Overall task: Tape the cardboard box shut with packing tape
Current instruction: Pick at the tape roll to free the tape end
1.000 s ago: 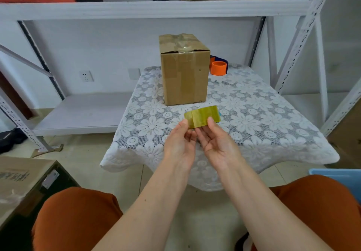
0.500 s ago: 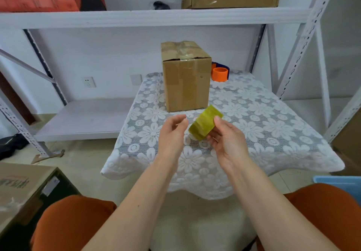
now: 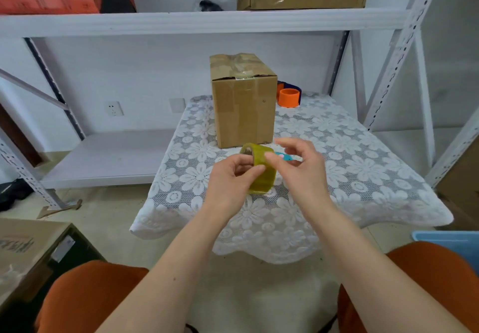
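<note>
A tall cardboard box (image 3: pixel 243 109) stands upright at the back of the small table (image 3: pixel 363 177), its top flaps folded down with tape strips across them. In front of the box, above the tablecloth, my left hand (image 3: pixel 230 179) grips a yellowish roll of packing tape (image 3: pixel 261 174) on its near side. My right hand (image 3: pixel 302 172) is just right of the roll with fingers curled and apart; its index fingertip touches the roll's outer face. I cannot make out a loose tape end.
An orange tape roll (image 3: pixel 288 97) sits behind the box at the right. A small teal object (image 3: pixel 281 155) lies on the cloth behind my right hand. White metal shelving (image 3: pixel 197 21) surrounds the table. A blue bin (image 3: pixel 445 239) is at the lower right.
The tape roll has passed from my right hand into my left. My right hand let go and now touches the roll's face with a fingertip. Both hands moved toward the box.
</note>
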{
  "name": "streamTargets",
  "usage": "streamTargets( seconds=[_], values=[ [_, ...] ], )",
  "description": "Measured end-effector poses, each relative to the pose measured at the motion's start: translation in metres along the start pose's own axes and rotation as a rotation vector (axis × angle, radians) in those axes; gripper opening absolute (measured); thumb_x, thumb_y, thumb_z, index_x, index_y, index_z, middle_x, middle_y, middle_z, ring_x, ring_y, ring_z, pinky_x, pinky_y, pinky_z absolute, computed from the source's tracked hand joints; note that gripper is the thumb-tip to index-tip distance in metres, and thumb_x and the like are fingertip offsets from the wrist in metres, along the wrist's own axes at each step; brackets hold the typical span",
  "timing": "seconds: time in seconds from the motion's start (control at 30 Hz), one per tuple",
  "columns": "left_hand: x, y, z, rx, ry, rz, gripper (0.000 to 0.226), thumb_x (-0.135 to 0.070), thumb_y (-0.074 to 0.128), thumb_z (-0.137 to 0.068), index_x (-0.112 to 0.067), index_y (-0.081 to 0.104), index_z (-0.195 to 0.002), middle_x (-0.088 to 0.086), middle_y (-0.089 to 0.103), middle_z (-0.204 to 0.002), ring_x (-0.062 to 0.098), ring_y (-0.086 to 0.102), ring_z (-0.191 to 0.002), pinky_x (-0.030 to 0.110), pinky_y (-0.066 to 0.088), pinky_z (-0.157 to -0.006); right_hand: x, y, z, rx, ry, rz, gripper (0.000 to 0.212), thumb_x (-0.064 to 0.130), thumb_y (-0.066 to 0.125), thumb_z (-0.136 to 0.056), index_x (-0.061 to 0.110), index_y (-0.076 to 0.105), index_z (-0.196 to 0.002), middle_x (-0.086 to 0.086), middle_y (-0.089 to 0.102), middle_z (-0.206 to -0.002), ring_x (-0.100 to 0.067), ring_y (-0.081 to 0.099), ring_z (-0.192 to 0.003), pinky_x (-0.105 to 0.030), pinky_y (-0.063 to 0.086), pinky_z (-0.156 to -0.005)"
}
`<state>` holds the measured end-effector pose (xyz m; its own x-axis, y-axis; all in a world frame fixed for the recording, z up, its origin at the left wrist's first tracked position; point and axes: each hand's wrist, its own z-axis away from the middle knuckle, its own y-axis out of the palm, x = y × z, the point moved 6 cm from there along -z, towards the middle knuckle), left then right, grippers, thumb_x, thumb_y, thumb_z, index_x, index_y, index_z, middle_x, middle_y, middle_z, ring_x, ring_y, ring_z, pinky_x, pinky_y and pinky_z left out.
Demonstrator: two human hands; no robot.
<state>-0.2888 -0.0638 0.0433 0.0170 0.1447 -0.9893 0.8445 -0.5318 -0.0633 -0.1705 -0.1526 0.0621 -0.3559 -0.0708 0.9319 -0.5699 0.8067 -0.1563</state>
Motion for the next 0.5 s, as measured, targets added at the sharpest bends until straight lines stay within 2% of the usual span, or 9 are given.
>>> streamTargets(
  seconds=[0.07,0.13,0.23,0.33,0.43,0.5],
  values=[
    [0.0,-0.001,0.001,-0.008,0.007,-0.001,0.011,-0.007,0.068,-0.083,-0.007,0.07,-0.094,0.017,0.073,-0.09,0.024,0.069,-0.083,0.03,0.057,-0.076,0.002,0.006,0.0,0.102,-0.059,0.044,0.023,0.015,0.076,-0.074,0.024,0.071,-0.095,0.005,0.059,-0.11,-0.006,0.056,-0.103,-0.02,0.047,-0.085],
    [0.0,-0.001,0.003,0.001,0.014,-0.006,0.014,-0.007,0.067,-0.084,-0.005,0.069,-0.098,0.018,0.073,-0.093,0.026,0.069,-0.086,0.031,0.057,-0.079,-0.001,0.006,-0.003,0.118,-0.051,0.013,0.02,0.012,0.076,-0.074,0.019,0.073,-0.092,0.002,0.062,-0.108,-0.01,0.059,-0.1,-0.022,0.049,-0.084],
    [0.002,-0.001,0.004,0.004,0.003,0.009,0.011,-0.009,0.066,-0.085,-0.01,0.069,-0.096,0.016,0.073,-0.094,0.019,0.067,-0.083,0.026,0.054,-0.076,-0.002,0.006,-0.007,0.096,-0.049,-0.02,0.011,0.007,0.076,-0.074,0.01,0.074,-0.084,-0.005,0.066,-0.101,-0.011,0.062,-0.087,-0.023,0.051,-0.078],
    [0.003,0.001,0.005,0.028,-0.011,0.026,0.013,-0.01,0.071,-0.081,-0.014,0.068,-0.094,0.011,0.073,-0.093,0.017,0.067,-0.085,0.023,0.054,-0.073,-0.002,0.004,-0.011,0.075,-0.065,-0.001,0.007,0.005,0.073,-0.076,0.012,0.071,-0.073,-0.008,0.066,-0.092,-0.008,0.06,-0.078,-0.024,0.05,-0.075],
    [0.002,0.004,0.006,0.029,-0.015,0.019,0.024,-0.011,0.077,-0.075,-0.009,0.068,-0.097,0.009,0.073,-0.092,0.014,0.067,-0.083,0.022,0.055,-0.073,-0.002,0.003,-0.013,0.045,-0.105,0.096,0.012,0.01,0.07,-0.079,0.019,0.069,-0.071,0.002,0.065,-0.088,-0.015,0.06,-0.086,-0.03,0.048,-0.078],
    [0.002,0.003,0.005,0.002,-0.024,0.015,0.019,-0.012,0.076,-0.077,-0.012,0.068,-0.094,0.009,0.072,-0.089,0.015,0.067,-0.08,0.024,0.055,-0.073,0.001,0.004,-0.01,0.033,-0.165,0.158,0.01,0.013,0.067,-0.082,0.018,0.069,-0.073,0.005,0.065,-0.088,-0.018,0.059,-0.092,-0.036,0.048,-0.083]
  ],
)
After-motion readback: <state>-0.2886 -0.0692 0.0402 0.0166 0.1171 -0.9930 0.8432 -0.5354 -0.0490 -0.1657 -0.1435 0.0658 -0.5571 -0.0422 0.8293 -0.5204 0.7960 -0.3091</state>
